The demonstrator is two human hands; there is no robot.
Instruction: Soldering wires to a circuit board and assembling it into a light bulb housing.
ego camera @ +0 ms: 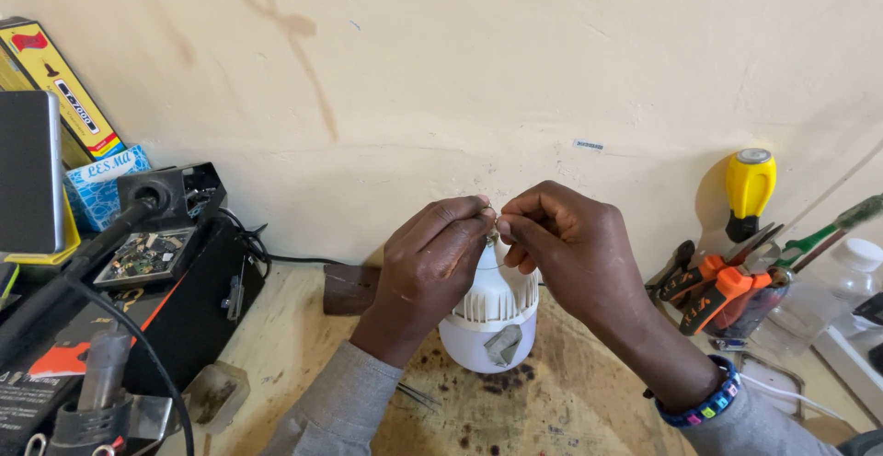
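We see both hands pinched together over a white bulb standing on the stained bench. Left hand and right hand meet fingertip to fingertip, closed narrow on a thin wire at the bulb's top. Bulb sits directly below the fingers. Pliers lie well off right of them.

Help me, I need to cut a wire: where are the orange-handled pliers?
In the head view, the orange-handled pliers stand at the right by the wall, below the yellow-handled screwdriver, just right of the right hand.
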